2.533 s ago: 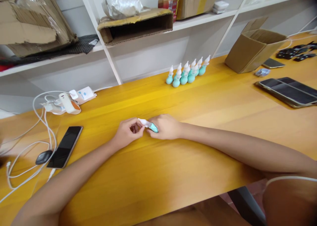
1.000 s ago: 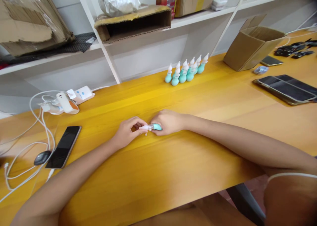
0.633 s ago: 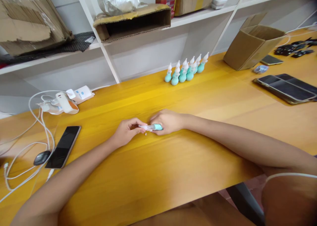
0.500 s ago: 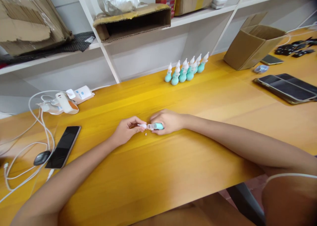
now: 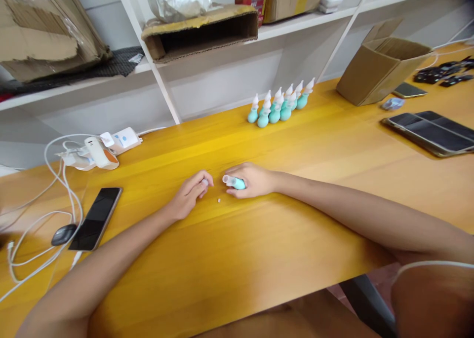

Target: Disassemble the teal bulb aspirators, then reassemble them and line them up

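My right hand is closed around the teal bulb of a nasal aspirator. Its clear, open tube end points left, toward my other hand. In my left hand, thumb and fingers pinch a whitish nozzle tip, mostly hidden by the fingers. A gap separates the nozzle tip from the aspirator's tube. On the table between and just below the hands lies a tiny white piece. Toward the back, several teal aspirators with white pointed tips stand upright in a cluster.
A black phone, a dark mouse and white cables lie at left, near a power strip with chargers. An open cardboard box and a tablet-like device are at right. Shelves with boxes rise behind the table.
My left hand has drawn the nozzle tip slightly left, away from the tube, and turned it so its pointed end is hidden. The aspirator in my right hand has tilted up a little.
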Available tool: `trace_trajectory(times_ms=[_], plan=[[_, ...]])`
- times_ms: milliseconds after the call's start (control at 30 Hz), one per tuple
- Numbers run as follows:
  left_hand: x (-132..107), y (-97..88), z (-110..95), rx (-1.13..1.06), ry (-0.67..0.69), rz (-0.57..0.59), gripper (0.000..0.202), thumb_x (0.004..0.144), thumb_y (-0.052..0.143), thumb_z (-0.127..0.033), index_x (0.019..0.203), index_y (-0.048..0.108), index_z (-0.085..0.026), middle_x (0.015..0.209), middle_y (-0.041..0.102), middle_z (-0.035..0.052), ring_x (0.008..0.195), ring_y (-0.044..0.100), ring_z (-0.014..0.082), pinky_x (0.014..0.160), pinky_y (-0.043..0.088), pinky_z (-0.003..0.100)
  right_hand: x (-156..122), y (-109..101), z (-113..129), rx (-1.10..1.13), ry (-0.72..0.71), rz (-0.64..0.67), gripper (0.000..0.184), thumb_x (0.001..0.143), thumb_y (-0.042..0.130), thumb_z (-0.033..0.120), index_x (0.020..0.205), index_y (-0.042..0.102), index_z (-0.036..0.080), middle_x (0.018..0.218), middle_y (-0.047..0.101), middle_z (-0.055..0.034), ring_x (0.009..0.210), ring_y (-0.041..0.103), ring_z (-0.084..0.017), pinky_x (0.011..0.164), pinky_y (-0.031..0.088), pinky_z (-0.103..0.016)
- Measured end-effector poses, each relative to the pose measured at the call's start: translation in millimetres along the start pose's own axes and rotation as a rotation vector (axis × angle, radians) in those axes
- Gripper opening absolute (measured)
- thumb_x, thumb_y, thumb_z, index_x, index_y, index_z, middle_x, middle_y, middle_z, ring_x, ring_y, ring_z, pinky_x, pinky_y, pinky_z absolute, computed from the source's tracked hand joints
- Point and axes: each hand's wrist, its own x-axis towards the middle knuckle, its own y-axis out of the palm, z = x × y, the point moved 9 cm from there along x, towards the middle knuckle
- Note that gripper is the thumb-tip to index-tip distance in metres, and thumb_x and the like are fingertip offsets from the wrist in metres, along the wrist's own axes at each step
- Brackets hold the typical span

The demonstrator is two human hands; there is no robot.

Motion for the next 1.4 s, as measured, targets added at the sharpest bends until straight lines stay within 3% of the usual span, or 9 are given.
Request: trace_trajectory(times_ms=[100,267,433,600,867,1167,1400], plan=[[0.7,2.1,-7.4,0.156,0.019,0.006,0.030,0.112,0.051,-0.047,0.098,0.060,-0.022,0.079,0.054,-0.0023,0.071,0.048,0.0154,0.070,0.041,0.029,0.3,0.4,0.1,-0.002,0.008,0.006,0.023,0.093,0.064,0.038,0.080,0.055,0.022,0.084,0.067,-0.0017,0.073,0.057,-0.014,0.072,0.041,-0.025],[2.1,12.2,-17.7,0.325,0.095,0.066,0.029,0.112,0.048,-0.036,0.093,0.064,-0.021,0.084,0.065,-0.0001,0.075,0.057,0.0161,0.075,0.044,0.030,0.2,0.3,1.5,-0.018,0.011,0.010,0.021,0.094,0.063,0.037,0.081,0.057,0.021,0.084,0.068,-0.0021,0.073,0.058,-0.014,0.072,0.040,-0.025],[-1.2,21.3,-21.9,0.388,0.161,0.141,0.022,0.109,0.047,-0.025,0.091,0.059,-0.022,0.089,0.068,0.0010,0.077,0.060,0.0167,0.077,0.045,0.030,0.2,0.3,1.2,-0.028,0.007,0.009,0.021,0.093,0.063,0.037,0.080,0.055,0.021,0.083,0.068,-0.0019,0.073,0.057,-0.014,0.072,0.040,-0.025],[-1.7,24.4,-24.2,0.472,0.193,0.155,0.019,0.108,0.043,-0.026,0.092,0.053,-0.023,0.087,0.062,0.0009,0.074,0.055,0.0177,0.074,0.042,0.032,-0.1,0.5,1.5,-0.032,-0.004,0.002,0.022,0.094,0.062,0.037,0.080,0.055,0.022,0.083,0.067,-0.0013,0.072,0.057,-0.014,0.071,0.039,-0.025],[-6.3,35.0,-27.8,0.637,0.246,0.196,0.012,0.106,0.041,-0.022,0.100,0.051,-0.024,0.095,0.063,0.0031,0.082,0.059,0.0209,0.080,0.045,0.036,-1.0,-0.2,1.2,-0.036,0.011,0.000,0.019,0.093,0.065,0.035,0.082,0.059,0.021,0.085,0.070,-0.0022,0.073,0.059,-0.014,0.071,0.039,-0.025],[-7.3,38.0,-26.5,0.717,0.248,0.201,0.011,0.099,0.042,-0.017,0.102,0.051,-0.023,0.098,0.063,0.0046,0.085,0.060,0.0224,0.083,0.048,0.038,-1.6,0.0,0.4,-0.027,-0.025,-0.029,0.020,0.094,0.066,0.036,0.082,0.059,0.021,0.082,0.068,-0.0014,0.070,0.057,-0.014,0.068,0.038,-0.025],[-5.7,38.3,-25.6,0.763,0.220,0.193,0.005,0.102,0.046,-0.023,0.100,0.051,-0.023,0.098,0.064,0.0056,0.085,0.059,0.0232,0.081,0.047,0.040,-1.4,0.3,1.1,-0.031,-0.033,-0.031,0.021,0.094,0.065,0.036,0.081,0.058,0.021,0.082,0.068,-0.0014,0.070,0.057,-0.014,0.069,0.037,-0.025]])
